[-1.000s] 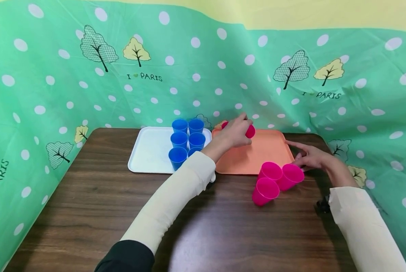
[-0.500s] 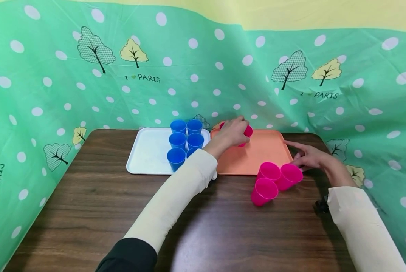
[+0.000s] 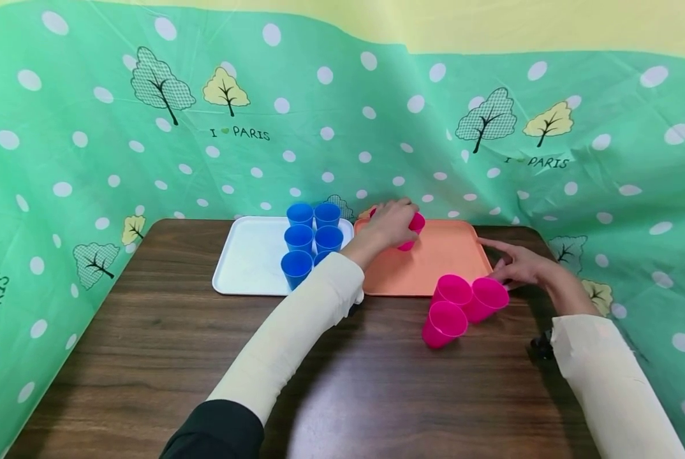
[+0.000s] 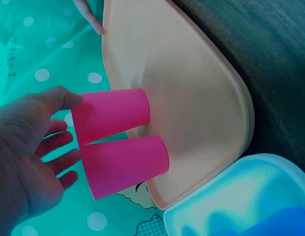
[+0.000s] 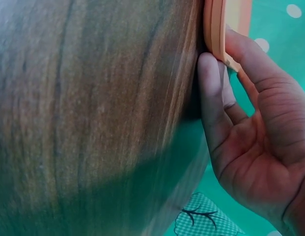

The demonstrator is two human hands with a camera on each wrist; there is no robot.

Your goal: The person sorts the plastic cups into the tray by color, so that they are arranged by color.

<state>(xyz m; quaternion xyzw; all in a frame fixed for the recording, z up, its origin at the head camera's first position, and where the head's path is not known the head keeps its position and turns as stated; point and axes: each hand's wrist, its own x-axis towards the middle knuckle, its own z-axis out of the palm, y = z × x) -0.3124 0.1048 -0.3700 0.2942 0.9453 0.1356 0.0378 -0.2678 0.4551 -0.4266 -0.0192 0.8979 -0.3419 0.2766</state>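
Observation:
My left hand (image 3: 393, 223) is over the back left of the orange tray (image 3: 446, 255), at the rims of two pink cups. In the left wrist view the thumb touches the rim of one pink cup (image 4: 115, 110), while the fingers hang loosely by the other pink cup (image 4: 127, 167). Both cups stand side by side with their bases at the tray. My right hand (image 3: 523, 264) rests at the tray's right edge, index finger extended along it. The right wrist view has the thumb by the tray's corner. Three pink cups (image 3: 444, 325) stand together before the tray's front right corner.
A white tray (image 3: 245, 255) adjoins the orange one on the left, with blue cups (image 3: 298, 268) in two rows along its right side. My left forearm partly covers them. The brown table (image 3: 348, 389) backs onto a dotted green cloth (image 3: 365, 127).
My left hand has shifted slightly, and more of the pink cup beside it shows. The right hand and the three front cups keep their places; the whole view drifts a little.

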